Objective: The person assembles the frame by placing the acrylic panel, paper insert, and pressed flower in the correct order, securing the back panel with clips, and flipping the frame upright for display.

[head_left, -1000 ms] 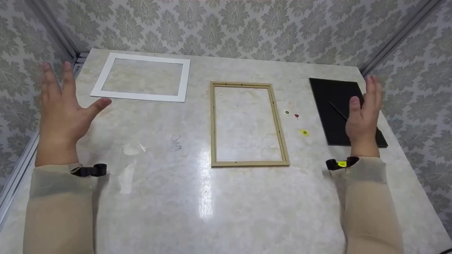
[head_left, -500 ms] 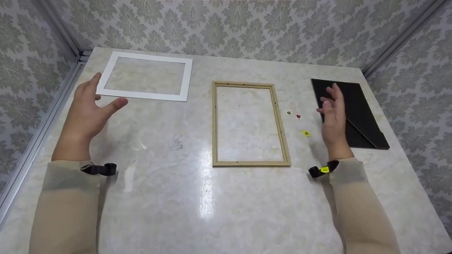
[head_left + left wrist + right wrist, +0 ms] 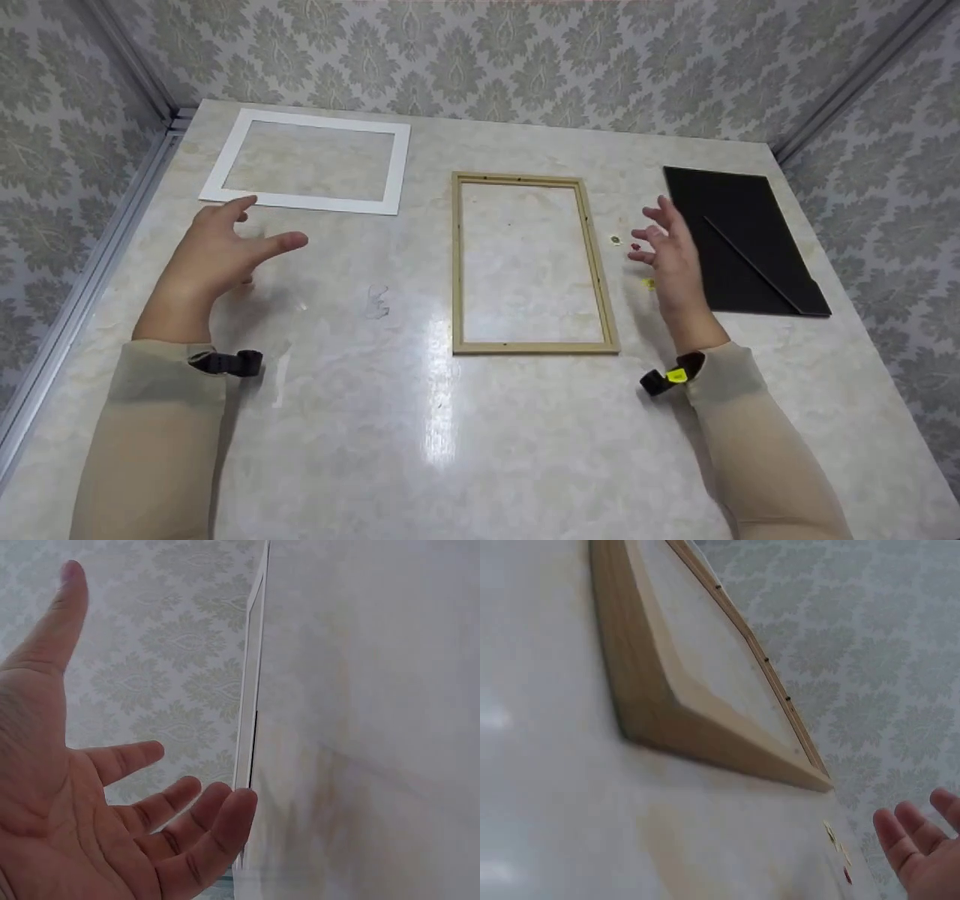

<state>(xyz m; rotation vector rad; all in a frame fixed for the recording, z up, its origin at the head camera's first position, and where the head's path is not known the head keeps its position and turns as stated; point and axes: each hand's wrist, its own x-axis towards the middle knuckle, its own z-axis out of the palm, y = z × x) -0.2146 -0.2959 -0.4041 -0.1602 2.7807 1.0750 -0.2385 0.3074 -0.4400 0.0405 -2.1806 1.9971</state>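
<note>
My left hand point(image 3: 214, 255) hovers over the table's left side, thumb spread from loosely bent fingers, holding nothing. Just beyond it lies a white rectangular mat point(image 3: 304, 201) with a large window. In the left wrist view the palm point(image 3: 97, 817) shows bare. My right hand point(image 3: 675, 266) is raised between the wooden picture frame point(image 3: 536, 349) and the black backing board point(image 3: 757, 202), fingers spread and holding nothing. Beside the frame lie small dried flowers: a whitish one point(image 3: 616, 240), a red one point(image 3: 635, 247) and a yellow one point(image 3: 649, 284), the last two partly hidden by my right hand.
A black strip point(image 3: 750, 262) runs diagonally across the backing board. A faint dark squiggle point(image 3: 377, 302) marks the light marbled table point(image 3: 525, 442) left of the wooden frame. Patterned wall covering point(image 3: 450, 60) closes in the back and sides.
Both hands have moved inward. The left swung right and its fingers bent forward; the right came left off the black board towards the flowers. The things on the table have not moved.
</note>
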